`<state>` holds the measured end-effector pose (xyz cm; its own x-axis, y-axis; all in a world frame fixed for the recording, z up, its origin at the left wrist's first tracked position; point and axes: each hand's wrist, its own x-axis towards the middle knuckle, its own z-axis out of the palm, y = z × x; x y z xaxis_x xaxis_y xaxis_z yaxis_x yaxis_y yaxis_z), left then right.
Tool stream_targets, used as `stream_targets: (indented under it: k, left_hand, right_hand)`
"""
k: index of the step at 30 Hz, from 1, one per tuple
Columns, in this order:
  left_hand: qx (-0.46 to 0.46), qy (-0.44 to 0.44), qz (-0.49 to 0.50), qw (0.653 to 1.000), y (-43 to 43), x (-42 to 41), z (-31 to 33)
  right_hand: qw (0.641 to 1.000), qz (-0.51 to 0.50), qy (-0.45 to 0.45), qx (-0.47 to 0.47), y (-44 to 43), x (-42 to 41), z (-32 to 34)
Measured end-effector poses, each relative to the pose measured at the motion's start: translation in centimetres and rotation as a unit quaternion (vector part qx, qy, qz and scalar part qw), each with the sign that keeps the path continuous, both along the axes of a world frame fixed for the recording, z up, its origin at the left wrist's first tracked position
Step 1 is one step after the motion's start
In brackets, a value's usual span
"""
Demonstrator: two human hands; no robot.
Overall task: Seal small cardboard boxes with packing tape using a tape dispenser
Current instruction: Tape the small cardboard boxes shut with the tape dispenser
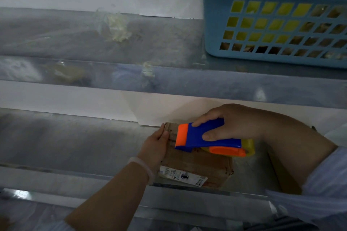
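I'm reading this as taping stroke starting: right hand (231, 125) gripping tape dispenser (204, 137), its orange end lying over cardboard box (197, 163) on shelf (75, 137); left hand (155, 146) holding box's far-left corner. Next, I'm judging: dragging dispenser along seam, pressing evenly

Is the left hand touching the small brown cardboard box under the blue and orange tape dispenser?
Touching. The head view shows the left hand with fingers and thumb holding the far left corner of the small brown cardboard box, no gap.

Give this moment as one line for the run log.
left hand: holds cardboard box at far edge | right hand: grips tape dispenser over box top
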<state>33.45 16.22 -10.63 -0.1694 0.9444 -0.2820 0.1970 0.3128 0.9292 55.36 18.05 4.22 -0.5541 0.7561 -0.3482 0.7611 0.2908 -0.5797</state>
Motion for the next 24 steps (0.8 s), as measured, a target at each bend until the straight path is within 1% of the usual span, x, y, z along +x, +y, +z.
stream_targets:
  k: [3, 6, 11, 15, 17, 20, 24]
  left_hand:
    - [-0.002, 0.011, -0.009, 1.0, 0.2, -0.1, -0.1]
    - [0.003, 0.025, -0.019, 0.999, 0.1, 0.0, 0.1]
    - [0.016, 0.037, -0.019, 0.999, -0.1, -0.7, 0.1]
    - [0.029, 0.058, -0.032, 0.997, -0.1, -0.7, -0.2]
    - [0.031, 0.061, -0.028, 0.997, -0.1, -0.6, -0.2]
    - [0.027, 0.043, -0.013, 0.999, -0.5, -1.3, 0.3]
    - [0.03, 0.077, 0.015, 0.996, -1.4, -4.3, 0.7]
  right_hand:
    - [0.998, -0.016, 0.045, -0.027, -0.4, 1.3, 0.3]
    - [0.997, -0.026, 0.068, -0.034, -0.8, 2.1, 0.3]
    - [0.998, -0.049, 0.031, -0.031, -1.7, 6.5, 0.7]
    - [0.99, -0.111, 0.068, -0.058, -3.2, 10.3, 0.1]
    - [0.989, -0.116, 0.074, -0.057, -3.8, 10.6, -0.8]
    - [0.987, -0.124, 0.09, -0.054, -4.0, 9.9, -1.2]
    - [0.989, -0.094, 0.096, -0.066, -3.8, 7.3, -1.8]
